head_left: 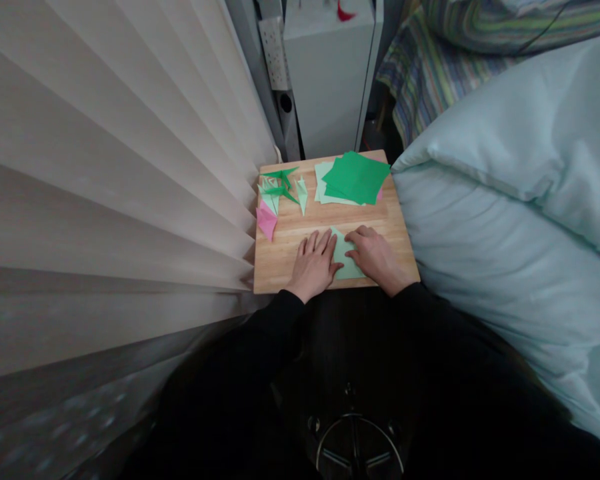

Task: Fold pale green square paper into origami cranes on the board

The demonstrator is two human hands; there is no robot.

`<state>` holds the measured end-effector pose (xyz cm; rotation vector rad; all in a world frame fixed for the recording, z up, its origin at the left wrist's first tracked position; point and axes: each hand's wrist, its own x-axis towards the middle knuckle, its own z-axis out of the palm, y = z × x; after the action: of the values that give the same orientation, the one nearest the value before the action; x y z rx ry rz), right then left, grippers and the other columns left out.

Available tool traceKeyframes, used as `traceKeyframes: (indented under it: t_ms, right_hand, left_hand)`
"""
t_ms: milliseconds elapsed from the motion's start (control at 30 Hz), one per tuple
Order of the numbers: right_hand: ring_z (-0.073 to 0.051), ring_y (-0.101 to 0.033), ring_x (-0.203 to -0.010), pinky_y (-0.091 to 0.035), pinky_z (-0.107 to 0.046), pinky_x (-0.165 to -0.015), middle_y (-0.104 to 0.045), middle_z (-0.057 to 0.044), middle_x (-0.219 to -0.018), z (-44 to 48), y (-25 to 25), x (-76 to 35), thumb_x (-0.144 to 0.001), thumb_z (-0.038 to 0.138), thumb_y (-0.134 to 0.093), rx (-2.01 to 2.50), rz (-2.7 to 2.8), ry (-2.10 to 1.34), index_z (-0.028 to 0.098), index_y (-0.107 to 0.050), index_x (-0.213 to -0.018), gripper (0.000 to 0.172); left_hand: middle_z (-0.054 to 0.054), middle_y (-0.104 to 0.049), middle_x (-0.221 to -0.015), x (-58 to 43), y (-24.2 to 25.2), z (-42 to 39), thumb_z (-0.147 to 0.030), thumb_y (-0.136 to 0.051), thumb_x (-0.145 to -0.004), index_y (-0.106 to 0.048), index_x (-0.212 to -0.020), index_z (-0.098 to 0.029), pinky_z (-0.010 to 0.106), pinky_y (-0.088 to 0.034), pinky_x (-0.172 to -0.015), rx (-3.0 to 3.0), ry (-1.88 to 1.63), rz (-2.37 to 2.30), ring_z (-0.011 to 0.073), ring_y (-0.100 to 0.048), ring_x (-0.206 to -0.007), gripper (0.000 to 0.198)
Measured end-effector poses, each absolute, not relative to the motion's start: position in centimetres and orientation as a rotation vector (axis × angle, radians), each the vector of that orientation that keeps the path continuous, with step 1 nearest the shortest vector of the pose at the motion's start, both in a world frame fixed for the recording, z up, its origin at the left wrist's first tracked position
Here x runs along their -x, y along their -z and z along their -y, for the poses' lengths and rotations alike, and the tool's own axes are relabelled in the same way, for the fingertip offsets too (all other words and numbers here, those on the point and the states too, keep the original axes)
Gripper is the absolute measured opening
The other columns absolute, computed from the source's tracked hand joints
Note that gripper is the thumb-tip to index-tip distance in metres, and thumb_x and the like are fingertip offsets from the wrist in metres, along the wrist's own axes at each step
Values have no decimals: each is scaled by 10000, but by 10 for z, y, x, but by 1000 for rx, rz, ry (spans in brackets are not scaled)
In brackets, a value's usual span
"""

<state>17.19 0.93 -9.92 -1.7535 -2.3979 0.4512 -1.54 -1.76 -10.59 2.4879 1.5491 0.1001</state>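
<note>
A pale green sheet of origami paper (pixel 347 265) lies flat near the front edge of the small wooden table (pixel 290 270). My left hand (pixel 316 263) rests flat with fingers spread, its thumb and index finger at the paper's left edge. From the right, my right hand (pixel 377 257) reaches onto the same paper, fingers bent and thumb apart from the index finger, touching its surface. Parts of the paper's edges are hidden under both hands.
Behind the hands lies a stack of dark green sheets (pixel 357 177) over pale green ones (pixel 321 180). Folded green (pixel 283 181), pale green (pixel 302 195) and pink paper pieces (pixel 267 220) sit at the left. A pleated curtain (pixel 180 167) and light blue bedding (pixel 480 200) flank the table.
</note>
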Motion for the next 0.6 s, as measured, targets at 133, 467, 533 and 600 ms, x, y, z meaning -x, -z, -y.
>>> traceKeyframes:
  t_ms: [133, 467, 533, 600]
  right_hand:
    - [-319, -596, -1153, -490, -422, -889, -655, -143, -1302, -7, 99, -168, -948, 179, -677, 1711, 2512, -394, 194, -717, -1211, 267]
    - [-407, -330, -1513, -300, -625, -1168, -360, -219, -1673, 12, 108, -151, -1022, 339, -576, 1830, 2448, -268, 151, -447, -1571, 595]
    - [-417, -293, -1541, -258, -663, -1188, -332, -212, -1690, 13, 110, -151, -1032, 356, -555, 1849, 2434, -294, 157, -435, -1583, 598]
    - [-426, -281, -1551, -240, -686, -1194, -312, -216, -1698, 13, 111, -152, -1034, 388, -549, 1845, 2430, -317, 154, -424, -1591, 618]
  left_hand:
    - [101, -364, -1696, 16, 105, 17, -491, -492, -1018, -379, -1604, -127, 541, -254, -1256, -2495, -88, -1547, 376, -270, -1559, 699]
    - [115, -281, -1730, 22, 105, 13, -671, -582, -912, -271, -1653, -158, 548, -175, -1283, -2477, 11, -1489, 380, -199, -1590, 953]
    - [118, -261, -1736, 25, 106, 11, -676, -609, -894, -257, -1658, -163, 558, -167, -1284, -2474, 25, -1462, 385, -178, -1596, 984]
    - [119, -242, -1742, 26, 108, 10, -659, -616, -897, -249, -1660, -170, 571, -160, -1283, -2470, 31, -1444, 388, -163, -1600, 978]
